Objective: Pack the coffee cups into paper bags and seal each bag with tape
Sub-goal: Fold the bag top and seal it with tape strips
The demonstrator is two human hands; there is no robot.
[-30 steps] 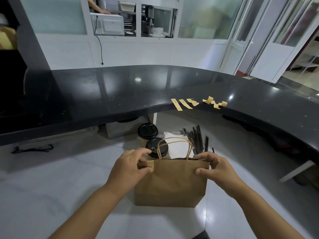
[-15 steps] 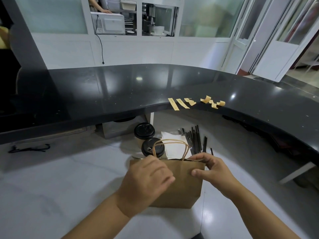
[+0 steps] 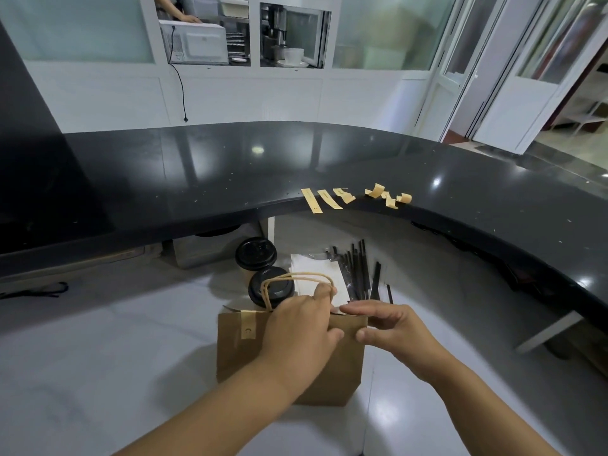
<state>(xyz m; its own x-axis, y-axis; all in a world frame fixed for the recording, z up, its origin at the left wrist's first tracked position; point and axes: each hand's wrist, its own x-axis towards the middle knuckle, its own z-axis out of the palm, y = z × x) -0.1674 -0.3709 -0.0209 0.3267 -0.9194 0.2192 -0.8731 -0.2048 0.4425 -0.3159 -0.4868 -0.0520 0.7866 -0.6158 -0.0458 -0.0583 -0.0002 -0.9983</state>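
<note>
A brown paper bag (image 3: 241,357) with twine handles stands on the white lower counter (image 3: 98,373). One tan tape strip (image 3: 247,327) is stuck over the bag's top left edge. My left hand (image 3: 297,334) grips the top edge near the middle, beside the handles. My right hand (image 3: 391,330) pinches the bag's top right corner between thumb and fingers. Two coffee cups with black lids (image 3: 256,253) (image 3: 273,286) stand just behind the bag. Several loose tape strips (image 3: 329,199) hang along the black counter's edge. The bag's inside is hidden.
A curved black countertop (image 3: 230,166) runs above the work surface and wraps round to the right. Black straws (image 3: 358,271) and a white napkin (image 3: 316,268) lie behind the bag. A black cord (image 3: 39,289) lies at far left.
My left hand slid right from the bag's top left corner to its middle, uncovering a tape strip stuck there. The right hand stayed at the right corner.
</note>
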